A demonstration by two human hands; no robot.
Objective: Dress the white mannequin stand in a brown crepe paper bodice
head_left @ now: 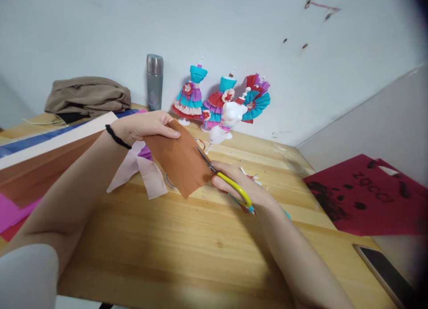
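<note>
A piece of brown crepe paper (180, 159) hangs above the table, pinched near its upper left corner by my left hand (155, 127). My right hand (239, 182) grips a pair of scissors (234, 186) with yellow handles. The scissor blades lie at the paper's right side, pointing up and left; whether they are parted is hard to see. Beneath and left of the brown piece are pale pink paper strips (152, 177). Just beyond the scissors stands a small white dress-form figure (230, 117) with a pink band around its waist.
Several small dress forms in ruffled paper dresses (194, 95) line the wall beside a grey thermos (154, 84). Coloured paper sheets (43, 166) and a folded brown cloth (87, 95) lie left. A red bag (364, 197) and a phone (384, 273) are right.
</note>
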